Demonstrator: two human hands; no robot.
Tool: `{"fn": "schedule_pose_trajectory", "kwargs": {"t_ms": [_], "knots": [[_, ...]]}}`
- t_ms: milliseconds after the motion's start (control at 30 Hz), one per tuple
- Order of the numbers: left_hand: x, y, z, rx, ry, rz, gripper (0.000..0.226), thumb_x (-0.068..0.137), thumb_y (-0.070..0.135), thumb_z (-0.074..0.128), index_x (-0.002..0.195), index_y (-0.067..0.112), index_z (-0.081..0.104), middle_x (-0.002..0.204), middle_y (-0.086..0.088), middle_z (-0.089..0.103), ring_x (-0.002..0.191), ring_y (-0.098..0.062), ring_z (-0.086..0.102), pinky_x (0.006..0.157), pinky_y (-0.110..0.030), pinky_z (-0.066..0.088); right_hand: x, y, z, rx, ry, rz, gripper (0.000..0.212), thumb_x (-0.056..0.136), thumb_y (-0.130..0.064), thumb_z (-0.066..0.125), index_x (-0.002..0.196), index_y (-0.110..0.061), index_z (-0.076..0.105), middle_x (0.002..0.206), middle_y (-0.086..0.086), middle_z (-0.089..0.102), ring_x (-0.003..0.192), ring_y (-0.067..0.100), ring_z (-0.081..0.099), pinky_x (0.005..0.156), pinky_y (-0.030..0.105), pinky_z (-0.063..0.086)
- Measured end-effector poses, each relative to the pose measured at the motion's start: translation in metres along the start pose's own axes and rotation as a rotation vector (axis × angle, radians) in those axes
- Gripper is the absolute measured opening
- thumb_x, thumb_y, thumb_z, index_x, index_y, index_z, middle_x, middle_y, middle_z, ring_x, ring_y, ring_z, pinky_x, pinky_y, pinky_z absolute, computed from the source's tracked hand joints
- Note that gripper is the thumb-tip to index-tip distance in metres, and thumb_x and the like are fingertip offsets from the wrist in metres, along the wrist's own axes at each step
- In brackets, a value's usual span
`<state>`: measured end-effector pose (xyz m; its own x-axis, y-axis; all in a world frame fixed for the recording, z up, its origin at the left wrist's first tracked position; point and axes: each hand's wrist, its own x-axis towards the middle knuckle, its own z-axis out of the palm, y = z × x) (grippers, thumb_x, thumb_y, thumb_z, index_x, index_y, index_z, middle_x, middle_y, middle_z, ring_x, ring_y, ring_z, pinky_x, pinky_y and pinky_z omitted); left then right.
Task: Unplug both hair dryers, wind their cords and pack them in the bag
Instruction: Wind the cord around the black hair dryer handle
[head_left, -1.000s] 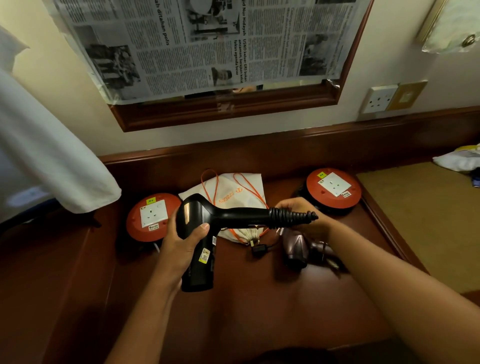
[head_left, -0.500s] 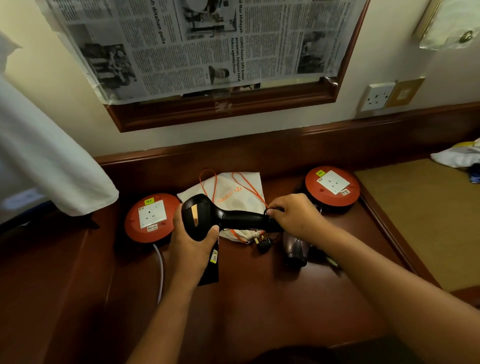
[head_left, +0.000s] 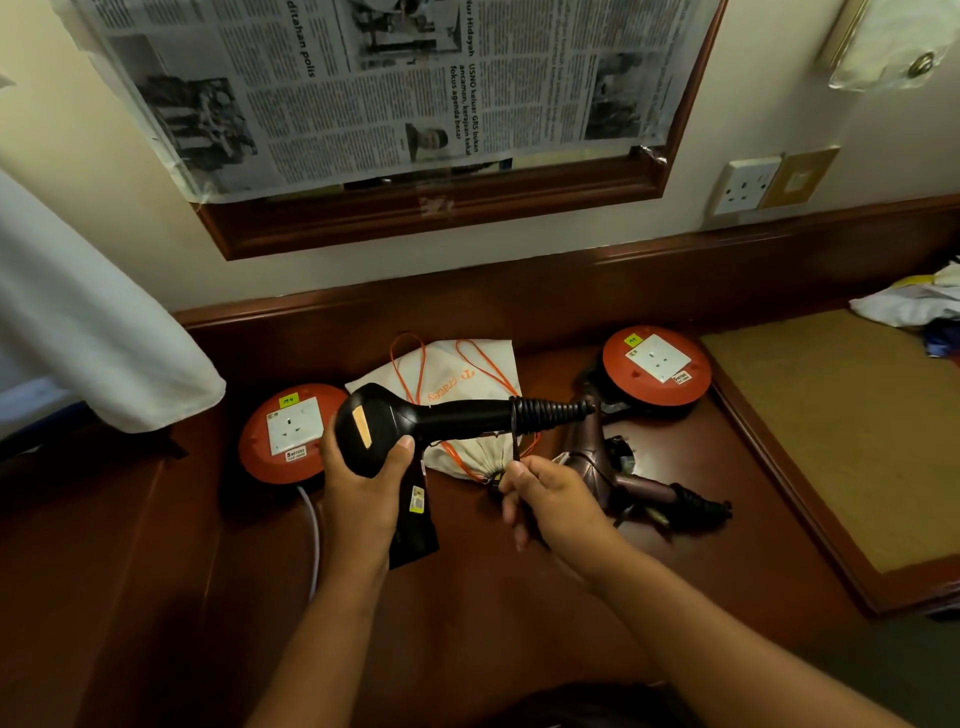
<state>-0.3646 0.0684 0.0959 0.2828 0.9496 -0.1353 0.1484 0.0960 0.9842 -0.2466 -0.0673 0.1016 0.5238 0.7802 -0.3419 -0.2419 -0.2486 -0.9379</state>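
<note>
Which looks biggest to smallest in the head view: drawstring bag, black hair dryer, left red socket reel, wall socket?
1. black hair dryer, though held up nearer the camera, so unsure against the bag
2. drawstring bag, partly hidden behind the dryer
3. left red socket reel
4. wall socket, farthest away

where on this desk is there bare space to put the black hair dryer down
Bare wood lies in front of both hands, on the near desk. A smaller patch sits right of the purple hair dryer, before the desk's edge. Crowded: the back strip, where the two red socket reels flank the white bag.
</note>
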Motion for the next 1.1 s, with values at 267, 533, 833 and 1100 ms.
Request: {"fn": "schedule_pose_trajectory", "kwargs": {"t_ms": [267, 533, 833, 1100], "knots": [[0.003, 0.006, -0.006, -0.087, -0.067, -0.071, 0.067, 0.082, 0.022, 0.072, 0.14, 0.029, 0.039, 0.12, 0.001, 0.057, 0.108, -0.022, 0.059, 0.083, -0.039, 0.052, 0.017, 0.016, -0.021, 0.225, -0.198, 0.118, 0.032, 0.101, -0.028, 0.038, 0.087, -0.006, 0.057, 0.058, 0.0, 0.037, 0.048, 0.01, 0.027, 0.047, 0.024, 0.027], [0.008, 0.015, -0.018, -0.085, -0.156, -0.109, 0.062, 0.082, 0.023, 0.071, 0.137, 0.029, 0.043, 0.114, -0.004, 0.062, 0.094, -0.021, 0.065, 0.068, -0.036, 0.054, 0.034, -0.006, -0.044, -0.306, -0.092, 0.028, 0.043, 0.092, -0.043, 0.049, 0.081, -0.002, 0.057, 0.06, 0.005, 0.04, 0.045, 0.007, 0.038, 0.047, 0.018, 0.036], [0.011, 0.027, -0.025, -0.032, -0.25, -0.018, 0.06, 0.083, 0.019, 0.069, 0.135, 0.032, 0.041, 0.109, 0.002, 0.061, 0.093, -0.016, 0.065, 0.059, -0.023, 0.053, 0.06, -0.055, -0.082, -0.319, -0.219, 0.049, 0.016, 0.091, 0.0, 0.052, 0.082, -0.006, 0.064, 0.076, 0.008, 0.06, 0.069, 0.015, 0.056, 0.069, 0.026, 0.047], [0.016, 0.017, -0.016, 0.138, -0.301, 0.132, 0.07, 0.08, 0.022, 0.075, 0.136, 0.037, 0.035, 0.118, 0.009, 0.056, 0.108, -0.013, 0.058, 0.085, -0.033, 0.052, 0.07, -0.089, -0.075, -0.846, -0.144, -0.146, 0.007, 0.084, -0.019, 0.069, 0.087, -0.016, 0.074, 0.087, -0.002, 0.071, 0.081, 0.01, 0.065, 0.071, 0.019, 0.049]]}}
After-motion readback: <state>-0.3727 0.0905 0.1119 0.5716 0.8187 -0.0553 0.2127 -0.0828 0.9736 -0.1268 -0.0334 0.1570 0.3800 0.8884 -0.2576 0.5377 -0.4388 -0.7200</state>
